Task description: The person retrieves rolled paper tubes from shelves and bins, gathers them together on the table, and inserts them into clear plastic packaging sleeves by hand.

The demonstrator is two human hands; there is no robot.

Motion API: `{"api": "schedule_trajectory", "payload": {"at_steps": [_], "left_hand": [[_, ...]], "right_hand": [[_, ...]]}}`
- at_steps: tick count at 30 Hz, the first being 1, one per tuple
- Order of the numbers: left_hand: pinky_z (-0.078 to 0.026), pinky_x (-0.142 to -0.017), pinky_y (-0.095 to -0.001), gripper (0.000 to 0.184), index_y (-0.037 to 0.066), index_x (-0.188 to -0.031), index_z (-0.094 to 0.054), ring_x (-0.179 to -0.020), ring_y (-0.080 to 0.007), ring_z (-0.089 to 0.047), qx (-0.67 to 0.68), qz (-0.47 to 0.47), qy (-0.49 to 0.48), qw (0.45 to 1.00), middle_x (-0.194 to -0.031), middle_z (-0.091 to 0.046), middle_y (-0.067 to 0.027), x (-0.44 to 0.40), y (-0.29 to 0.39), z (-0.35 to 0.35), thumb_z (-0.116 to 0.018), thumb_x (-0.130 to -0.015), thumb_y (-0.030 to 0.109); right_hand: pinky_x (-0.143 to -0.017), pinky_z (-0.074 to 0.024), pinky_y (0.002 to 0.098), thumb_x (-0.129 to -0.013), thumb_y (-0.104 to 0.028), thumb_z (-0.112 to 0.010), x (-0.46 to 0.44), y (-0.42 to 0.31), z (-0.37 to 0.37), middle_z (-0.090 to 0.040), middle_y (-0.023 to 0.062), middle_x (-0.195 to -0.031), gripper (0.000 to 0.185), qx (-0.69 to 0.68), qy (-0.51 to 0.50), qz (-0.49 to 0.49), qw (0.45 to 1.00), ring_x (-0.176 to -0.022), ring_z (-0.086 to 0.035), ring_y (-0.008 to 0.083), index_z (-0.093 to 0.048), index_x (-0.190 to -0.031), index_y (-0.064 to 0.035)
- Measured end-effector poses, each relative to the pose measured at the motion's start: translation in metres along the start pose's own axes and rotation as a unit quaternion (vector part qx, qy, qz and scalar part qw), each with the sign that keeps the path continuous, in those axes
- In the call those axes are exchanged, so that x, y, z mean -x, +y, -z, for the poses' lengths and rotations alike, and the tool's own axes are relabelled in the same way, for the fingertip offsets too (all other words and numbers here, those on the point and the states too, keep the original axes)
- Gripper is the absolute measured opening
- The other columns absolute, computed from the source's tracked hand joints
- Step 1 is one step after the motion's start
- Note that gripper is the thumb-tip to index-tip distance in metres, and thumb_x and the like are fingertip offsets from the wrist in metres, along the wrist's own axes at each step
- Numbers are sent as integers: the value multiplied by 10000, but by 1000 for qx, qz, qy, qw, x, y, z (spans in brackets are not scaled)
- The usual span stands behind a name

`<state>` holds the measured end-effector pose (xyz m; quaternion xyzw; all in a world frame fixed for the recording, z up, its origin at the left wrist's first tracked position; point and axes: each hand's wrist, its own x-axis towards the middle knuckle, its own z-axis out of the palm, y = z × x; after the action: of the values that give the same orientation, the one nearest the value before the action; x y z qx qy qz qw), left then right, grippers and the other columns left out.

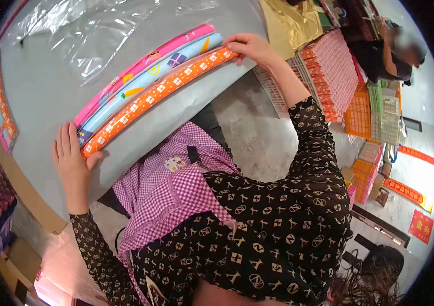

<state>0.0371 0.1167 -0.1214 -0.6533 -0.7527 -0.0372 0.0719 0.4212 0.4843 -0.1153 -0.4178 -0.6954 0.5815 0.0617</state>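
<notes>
Three patterned rolls, apparently wrapping paper, lie side by side across the grey table [176, 109]. The pink roll [140, 66] is farthest from me and the light blue roll [148, 76] is in the middle. Nearest my body is the orange roll [161, 92] with white window-like prints. My left hand [73, 153] is against the left ends of the rolls, fingers stretched out and thumb apart beside the orange roll's end. At the other end, my right hand [252, 48] has its fingers bent around the tip of the orange roll.
Clear plastic film [110, 41] lies at the table's far side. Another set of patterned rolls [3, 107] is along the left edge. Stacks of red-and-white packs [329, 71] and a gold sheet [293, 23] are at the right. Beyond them is another person [380, 56].
</notes>
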Motion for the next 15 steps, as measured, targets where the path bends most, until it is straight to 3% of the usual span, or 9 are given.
{"api": "schedule_trajectory", "payload": {"at_steps": [6,10,15], "left_hand": [[-288,-1130,-497,968,25,-1451,-386,-1362,-328,-406,20,6,13,1000,-1452,-454,-160,1,0,-3,-541,-759,684],[-281,-1134,-501,970,29,-1452,-387,-1363,-329,-405,27,12,6,1000,-1458,-451,-154,1,0,-2,-574,-742,664],[-282,-1134,-503,984,40,-1460,-382,-1362,-325,-407,38,6,10,999,-1460,-451,-146,-1,0,1,-603,-719,648]], "right_hand": [[-725,-504,250,-953,-182,-602,-3,2,8,-671,31,-921,274,56,-42,41,997,-764,-612,100,-659,-1181,-41],[-765,-482,244,-925,-175,-637,1,1,9,-659,18,-983,281,80,-53,35,995,-834,-592,86,-661,-1170,-39],[-806,-468,250,-871,-146,-687,0,2,8,-638,-3,-1071,311,183,-54,107,976,-923,-579,98,-655,-1167,-58]]}}
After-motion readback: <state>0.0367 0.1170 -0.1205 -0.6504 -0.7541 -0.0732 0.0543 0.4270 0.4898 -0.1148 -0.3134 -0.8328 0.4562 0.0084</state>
